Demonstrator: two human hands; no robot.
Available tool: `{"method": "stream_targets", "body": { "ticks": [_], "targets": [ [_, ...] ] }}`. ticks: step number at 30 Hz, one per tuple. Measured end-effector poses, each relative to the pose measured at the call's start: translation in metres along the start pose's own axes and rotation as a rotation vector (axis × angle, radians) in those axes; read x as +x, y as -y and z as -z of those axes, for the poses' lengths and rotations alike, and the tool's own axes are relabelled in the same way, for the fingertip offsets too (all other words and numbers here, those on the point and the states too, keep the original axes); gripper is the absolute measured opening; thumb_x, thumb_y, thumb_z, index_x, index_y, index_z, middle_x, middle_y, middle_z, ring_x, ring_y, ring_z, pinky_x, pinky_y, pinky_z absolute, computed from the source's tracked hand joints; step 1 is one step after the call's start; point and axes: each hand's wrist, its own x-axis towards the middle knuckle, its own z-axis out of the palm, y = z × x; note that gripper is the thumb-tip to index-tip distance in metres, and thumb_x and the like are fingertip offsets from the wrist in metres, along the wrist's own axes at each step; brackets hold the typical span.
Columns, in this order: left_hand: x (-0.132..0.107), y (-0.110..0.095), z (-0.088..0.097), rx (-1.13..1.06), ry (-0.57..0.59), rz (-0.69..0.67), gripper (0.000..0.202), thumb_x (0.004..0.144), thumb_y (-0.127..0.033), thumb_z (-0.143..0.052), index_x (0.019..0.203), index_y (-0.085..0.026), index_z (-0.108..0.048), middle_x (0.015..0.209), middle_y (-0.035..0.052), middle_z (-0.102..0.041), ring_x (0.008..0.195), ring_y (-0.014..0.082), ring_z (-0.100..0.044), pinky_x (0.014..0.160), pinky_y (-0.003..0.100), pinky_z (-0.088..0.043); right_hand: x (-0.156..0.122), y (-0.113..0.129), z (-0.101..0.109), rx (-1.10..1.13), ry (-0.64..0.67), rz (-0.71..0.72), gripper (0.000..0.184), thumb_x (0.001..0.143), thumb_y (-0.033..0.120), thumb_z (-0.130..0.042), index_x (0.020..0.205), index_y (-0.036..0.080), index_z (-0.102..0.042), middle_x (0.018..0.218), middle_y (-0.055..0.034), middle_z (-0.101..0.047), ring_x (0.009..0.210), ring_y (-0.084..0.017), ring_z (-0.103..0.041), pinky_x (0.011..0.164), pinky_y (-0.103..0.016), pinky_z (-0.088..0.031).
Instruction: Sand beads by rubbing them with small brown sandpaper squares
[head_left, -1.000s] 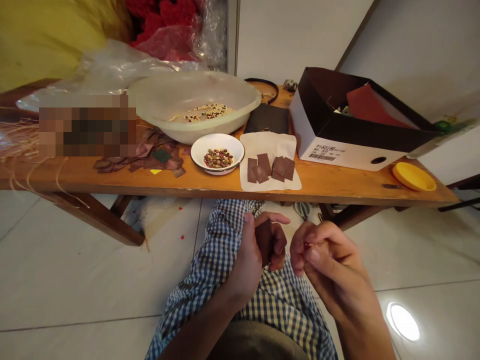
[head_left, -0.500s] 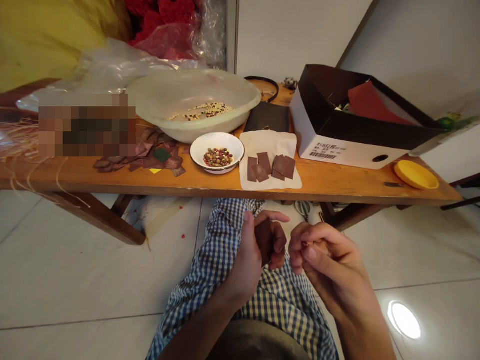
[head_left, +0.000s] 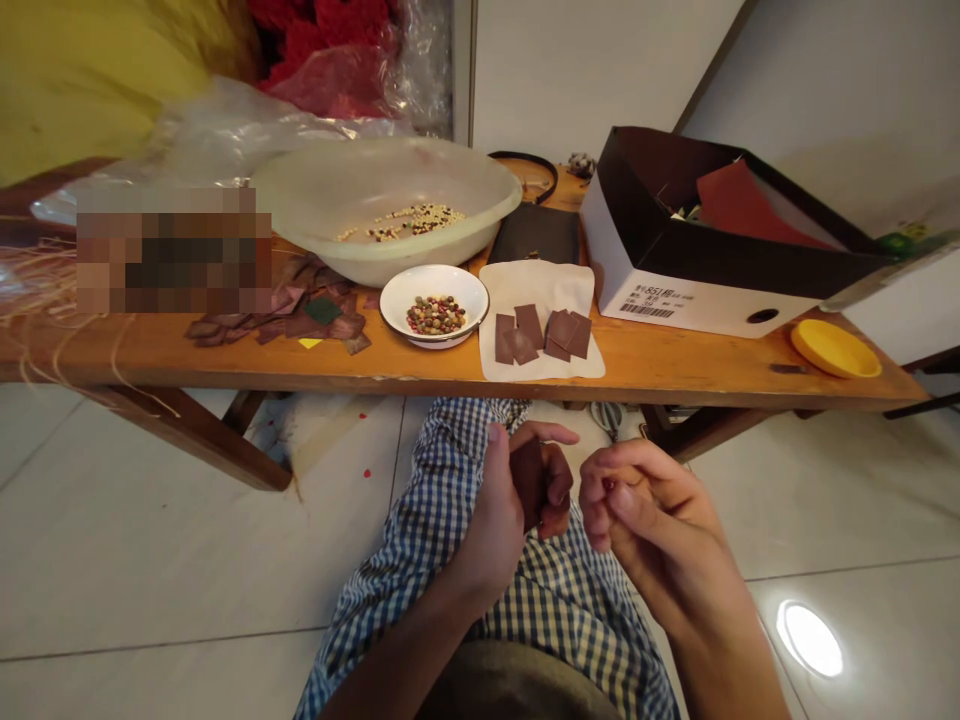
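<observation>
The left hand (head_left: 491, 525) curls around a brown square (head_left: 527, 482), pinching it upright between thumb and fingers. The right hand (head_left: 652, 525) sits just beside it, its fingertips (head_left: 590, 500) pressed together on something too small to tell. Ahead on the bench (head_left: 675, 380), a white bowl (head_left: 420, 275) of mixed seeds (head_left: 435, 315) sits near more brown squares (head_left: 529, 325) laid on a paper sheet (head_left: 540, 285).
</observation>
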Motion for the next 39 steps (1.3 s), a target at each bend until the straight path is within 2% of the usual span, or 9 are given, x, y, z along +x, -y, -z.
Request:
{"method": "stream_targets", "body": {
  "ticks": [7, 13, 18, 21, 27, 31, 36, 39],
  "targets": [
    [0.0, 0.001, -0.001, 0.016, -0.024, -0.007, 0.056, 0.083, -0.068, -0.031, 0.088, -0.019, -0.058, 0.054, -0.0052, -0.042, 0.04, 0.0071, -0.036, 0.037, 0.019, -0.027, 0.004, -0.001, -0.002, 0.167, 0.043, -0.078, 0.004, 0.078, 0.017, -0.067, 0.081, 0.02, -0.067, 0.068, 0.0018, -0.062, 0.055, -0.006, -0.058, 0.05, -0.014, -0.051],
    [0.0, 0.003, -0.001, 0.024, -0.019, -0.013, 0.058, 0.083, -0.069, -0.029, 0.087, -0.019, -0.058, 0.054, -0.0052, -0.042, 0.039, 0.0068, -0.036, 0.037, 0.018, -0.025, 0.004, 0.0, -0.005, 0.272, 0.12, -0.061, 0.005, 0.081, 0.015, -0.063, 0.084, 0.018, -0.067, 0.07, 0.0017, -0.062, 0.057, -0.003, -0.059, 0.054, -0.009, -0.049],
    [-0.001, 0.003, -0.003, 0.014, -0.008, -0.012, 0.056, 0.084, -0.068, -0.029, 0.087, -0.019, -0.058, 0.053, -0.0051, -0.042, 0.038, 0.0072, -0.035, 0.036, 0.019, -0.024, 0.003, 0.004, -0.003, 0.282, 0.094, -0.023, 0.01, 0.08, 0.014, -0.064, 0.088, 0.019, -0.068, 0.071, 0.0022, -0.065, 0.059, -0.004, -0.062, 0.054, -0.008, -0.051],
    [-0.003, 0.002, -0.004, 0.011, 0.013, -0.025, 0.056, 0.085, -0.067, -0.029, 0.093, -0.02, -0.058, 0.052, -0.0052, -0.043, 0.038, 0.0076, -0.035, 0.036, 0.019, -0.026, 0.003, 0.003, 0.001, 0.264, 0.07, -0.031, 0.016, 0.078, 0.014, -0.068, 0.093, 0.021, -0.068, 0.07, 0.0031, -0.066, 0.057, -0.004, -0.062, 0.053, -0.008, -0.052],
    [-0.005, 0.001, -0.007, 0.026, 0.016, -0.077, 0.054, 0.088, -0.063, -0.026, 0.103, -0.021, -0.056, 0.049, -0.0053, -0.045, 0.037, 0.0076, -0.032, 0.036, 0.018, -0.024, 0.002, 0.001, 0.008, 0.221, 0.078, -0.069, 0.004, 0.077, 0.018, -0.07, 0.08, 0.021, -0.067, 0.066, 0.0035, -0.064, 0.051, -0.004, -0.059, 0.048, -0.009, -0.049],
    [-0.006, 0.0, -0.006, 0.036, 0.017, -0.056, 0.054, 0.088, -0.063, -0.023, 0.101, -0.022, -0.055, 0.048, -0.0044, -0.047, 0.037, 0.0088, -0.036, 0.035, 0.018, -0.027, 0.001, 0.003, 0.01, 0.042, 0.061, -0.023, 0.002, 0.08, 0.022, -0.068, 0.081, 0.023, -0.067, 0.069, 0.0027, -0.06, 0.054, -0.005, -0.056, 0.05, -0.014, -0.048],
    [-0.008, 0.0, -0.006, 0.077, -0.014, -0.019, 0.055, 0.089, -0.06, -0.019, 0.104, -0.022, -0.055, 0.047, -0.0042, -0.051, 0.033, 0.0098, -0.043, 0.033, 0.018, -0.035, 0.002, 0.003, 0.009, -0.602, -0.049, 0.261, 0.008, 0.078, 0.017, -0.068, 0.079, 0.025, -0.069, 0.089, 0.0006, -0.053, 0.075, -0.01, -0.055, 0.067, -0.023, -0.047],
    [-0.009, 0.001, -0.008, 0.107, -0.075, 0.005, 0.055, 0.087, -0.063, -0.024, 0.108, -0.022, -0.055, 0.052, -0.0035, -0.057, 0.034, 0.0124, -0.049, 0.031, 0.021, -0.039, 0.004, 0.0, 0.004, -0.923, -0.008, 0.369, 0.013, 0.083, 0.014, -0.061, 0.084, 0.025, -0.067, 0.089, -0.0008, -0.049, 0.081, -0.013, -0.054, 0.069, -0.028, -0.047]
  ]
}}
